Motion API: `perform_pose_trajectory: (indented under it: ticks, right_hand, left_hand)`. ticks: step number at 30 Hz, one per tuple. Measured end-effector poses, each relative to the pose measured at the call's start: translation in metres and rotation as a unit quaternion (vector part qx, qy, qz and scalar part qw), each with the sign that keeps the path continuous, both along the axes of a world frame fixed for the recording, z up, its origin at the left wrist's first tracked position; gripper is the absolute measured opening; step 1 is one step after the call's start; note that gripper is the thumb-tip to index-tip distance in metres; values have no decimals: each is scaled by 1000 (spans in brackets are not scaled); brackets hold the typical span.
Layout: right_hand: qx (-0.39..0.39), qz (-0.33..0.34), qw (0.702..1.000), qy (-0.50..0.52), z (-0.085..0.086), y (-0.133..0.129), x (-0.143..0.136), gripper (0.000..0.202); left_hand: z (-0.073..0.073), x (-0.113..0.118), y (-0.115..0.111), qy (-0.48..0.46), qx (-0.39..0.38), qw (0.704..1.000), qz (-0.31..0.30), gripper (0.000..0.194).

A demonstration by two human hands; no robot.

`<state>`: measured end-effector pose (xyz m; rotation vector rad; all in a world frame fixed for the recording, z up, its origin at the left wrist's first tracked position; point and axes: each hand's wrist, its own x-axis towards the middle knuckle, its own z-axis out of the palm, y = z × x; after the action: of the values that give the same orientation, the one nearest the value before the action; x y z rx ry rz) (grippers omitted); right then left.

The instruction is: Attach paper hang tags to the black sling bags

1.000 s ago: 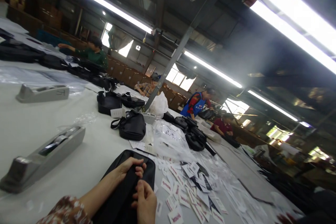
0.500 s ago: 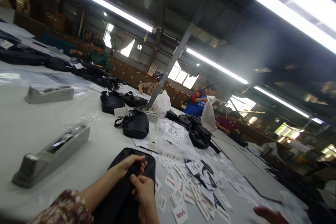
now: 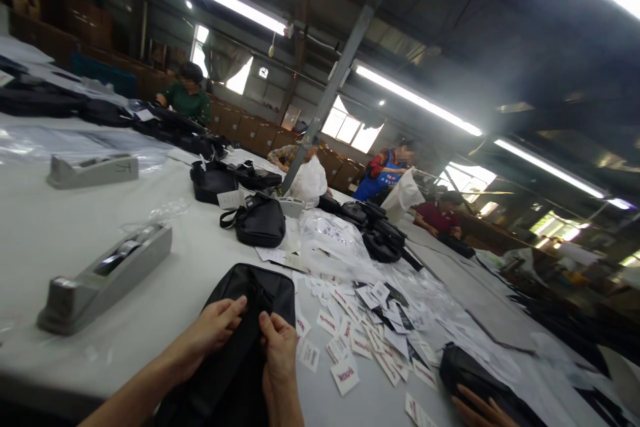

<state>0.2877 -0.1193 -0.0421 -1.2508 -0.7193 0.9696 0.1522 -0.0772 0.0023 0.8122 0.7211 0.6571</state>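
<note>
1. While both hands meet over the black bag (image 3: 250,320), the bag lies flat on the work table (image 3: 40,240) at its near edge, long axis running from that edge away toward the far side, tilted slightly right.
2. Left hand (image 3: 213,330): it lies on the bag's left half, fingers curled and pinching the dark material near the centre line, seemingly at a zipper. Forearm enters from the near-left corner.
3. Right hand (image 3: 279,353): it rests on the bag's right edge, thumb and fingers pressed together on the same centre fold. Both hands touch the bag; neither is nearer.
4. Printed paper tags (image 3: 350,347) lie scattered just right of the bag.
5. A grey tape dispenser (image 3: 105,277) sits left of the bag, apart from it.
6. Another person's hand (image 3: 480,407) rests on a second black bag (image 3: 470,373) toward the near-right edge.
</note>
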Motion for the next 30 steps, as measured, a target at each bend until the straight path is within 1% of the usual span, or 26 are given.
perform_pose_trajectory:
  ticks: [2,3,4,6,9,10,12,14,16,18,19,20,21,22,24,25,26,28,30]
  right_hand:
    - [12,-5,1000,-8,0,-3,-2,35]
    - [14,-10,1000,-18,0,-5,-4,34]
    - [15,-18,999,-31,0,-7,-6,34]
    - [19,-39,997,-63,0,-10,-10,35]
    - [33,-63,991,-116,0,-11,-17,37]
    - [32,-70,988,-137,1,-11,-20,38]
    - [12,-72,980,-186,3,-10,-23,39]
    - [-18,-59,965,-255,7,-11,-22,40]
    - [-30,-69,935,-345,13,-13,-13,40]
    - [-31,-134,894,-426,17,-16,0,33]
    - [-37,-170,879,-445,16,-17,7,28]
    - [-49,-194,873,-445,13,-18,13,28]
    - [-62,-200,876,-433,8,-19,18,32]
    - [-73,-191,886,-416,2,-19,21,36]
    - [-86,-143,902,-397,-10,-18,25,32]
    - [-91,-120,904,-401,-16,-17,28,31]
    - [-98,-106,902,-407,-19,-14,33,35]
    - [-128,-110,895,-413,-21,-4,51,41]
    - [-159,-145,888,-407,-19,11,81,37]
  left_hand:
    - [-1,0,-9,7,51,996,-71,42]
    - [-1,0,-13,9,65,994,-93,44]
    - [-2,0,-16,14,61,992,-107,47]
    - [-5,-1,-21,11,5,993,-116,55]
    - [-17,-1,-23,-41,-106,987,-116,56]
    - [-23,0,-23,-46,-121,986,-109,54]
    - [-34,2,-21,-18,-103,991,-78,50]
    - [-43,4,-18,26,-46,998,-29,50]
    - [-49,2,-15,59,9,998,16,50]
    - [-52,-3,-12,88,35,994,45,50]
    - [-53,-6,-10,99,39,993,52,50]
    - [-54,-10,-8,105,41,992,58,50]
    - [-55,-14,-5,106,42,992,59,49]
    - [-57,-17,-3,107,42,992,56,49]
    - [-61,-21,3,112,33,992,42,51]
    - [-63,-21,5,118,23,992,32,52]
    - [-66,-21,7,124,12,992,27,53]
    - [-70,-20,9,136,1,990,42,53]
    - [-71,-16,7,141,12,987,72,51]
